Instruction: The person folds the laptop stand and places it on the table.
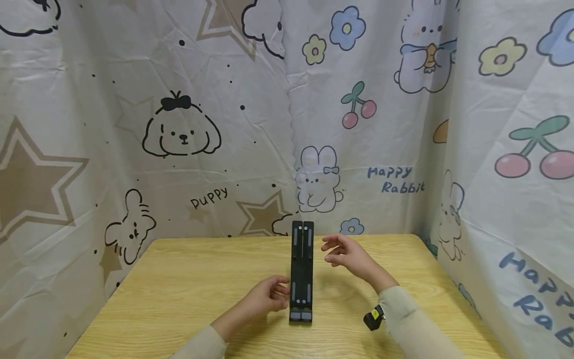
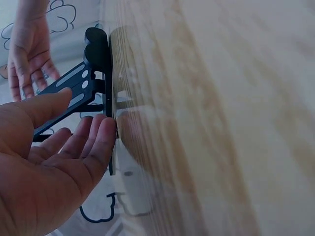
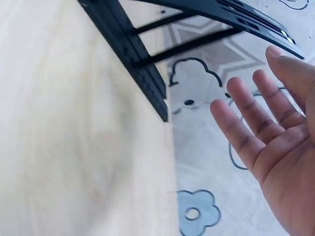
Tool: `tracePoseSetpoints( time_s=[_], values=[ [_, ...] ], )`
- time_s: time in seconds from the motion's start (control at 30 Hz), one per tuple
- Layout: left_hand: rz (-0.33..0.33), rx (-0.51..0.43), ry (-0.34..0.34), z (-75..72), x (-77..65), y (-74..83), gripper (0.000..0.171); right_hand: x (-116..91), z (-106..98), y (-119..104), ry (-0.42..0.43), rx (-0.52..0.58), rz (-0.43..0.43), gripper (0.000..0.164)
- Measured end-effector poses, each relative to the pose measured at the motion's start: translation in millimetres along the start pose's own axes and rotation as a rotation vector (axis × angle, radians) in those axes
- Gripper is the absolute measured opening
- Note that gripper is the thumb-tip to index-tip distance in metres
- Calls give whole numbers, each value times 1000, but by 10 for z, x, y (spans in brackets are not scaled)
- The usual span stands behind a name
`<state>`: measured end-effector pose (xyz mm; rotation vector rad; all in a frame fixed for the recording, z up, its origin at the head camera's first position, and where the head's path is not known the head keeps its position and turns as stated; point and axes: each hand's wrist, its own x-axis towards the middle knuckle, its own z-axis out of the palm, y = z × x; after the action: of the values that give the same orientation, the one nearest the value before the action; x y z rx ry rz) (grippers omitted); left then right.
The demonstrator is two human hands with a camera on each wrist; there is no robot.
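Note:
A black folding laptop stand, its two arms close together, stands lengthwise on the table, its pads at the near end. In the right wrist view the stand shows an upper rail raised over its base by slanted struts. My left hand is at the near left side, fingers loosely bent. In the left wrist view its thumb lies by the upper rail and its fingertips by the base; whether they touch, I cannot tell. My right hand hovers apart, right of the far end, fingers relaxed, holding nothing.
The light wood table spreads out on both sides of the stand. A printed curtain hangs behind the table and along its sides. A small black device is worn at the right wrist.

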<state>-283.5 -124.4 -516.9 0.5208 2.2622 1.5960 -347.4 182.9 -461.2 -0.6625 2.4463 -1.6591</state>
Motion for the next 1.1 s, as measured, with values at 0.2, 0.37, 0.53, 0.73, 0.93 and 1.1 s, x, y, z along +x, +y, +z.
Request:
tracePoseSetpoints(
  time_s=[0.2, 0.37, 0.53, 0.73, 0.93, 1.1],
  values=[
    [26, 191, -25, 24, -2, 8, 57, 136, -166, -131, -21, -28, -59, 53],
    [35, 310, -39, 62, -1, 26, 55, 254, -220, -274, -61, -47, -105, 58],
    [34, 348, -33, 99, -11, 32, 61, 352, -223, -384, -87, -99, -121, 57],
    [44, 407, -15, 134, -21, 35, 65, 431, -195, -462, -124, -149, -123, 58],
    [27, 462, -4, 150, -5, 23, 67, 478, -160, -455, -148, -164, -116, 57],
    [34, 486, 10, 162, -8, 17, 63, 497, -143, -435, -107, -185, -93, 53]
  ],
)
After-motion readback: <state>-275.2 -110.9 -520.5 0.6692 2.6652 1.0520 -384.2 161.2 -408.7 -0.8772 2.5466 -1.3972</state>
